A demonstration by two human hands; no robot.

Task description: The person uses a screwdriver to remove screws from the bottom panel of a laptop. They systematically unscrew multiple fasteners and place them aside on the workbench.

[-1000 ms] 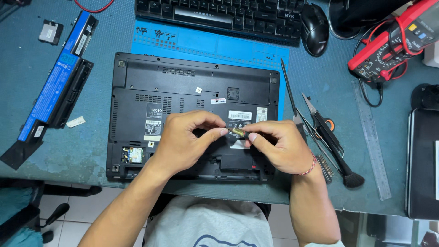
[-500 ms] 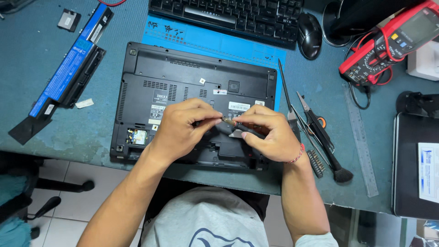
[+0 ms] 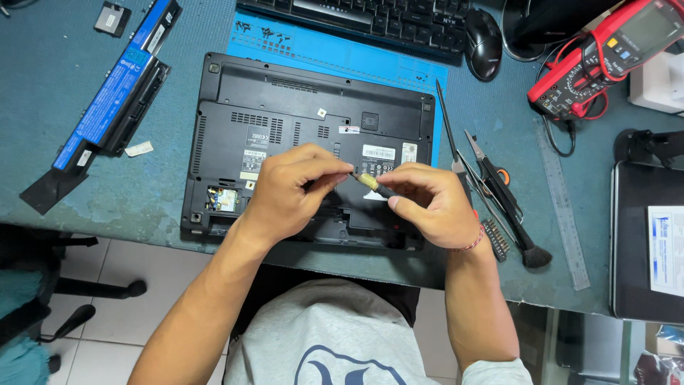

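hands unmoved since earlier | left hand [image 3: 292, 189], right hand [image 3: 431, 203] grip screwdriver [image 3: 372, 183] | axis horizontal, tip leftward

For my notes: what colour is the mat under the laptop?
Blue mat, head view.

The upturned plastic laptop base [image 3: 299, 135] is matt black with small white labels. It lies on a bright blue rubber mat [image 3: 335, 53] over a worn teal desk [image 3: 64, 192]. The long laptop battery [image 3: 114, 93] is black with a blue label. The multimeter [image 3: 605, 60] is red and dark grey.
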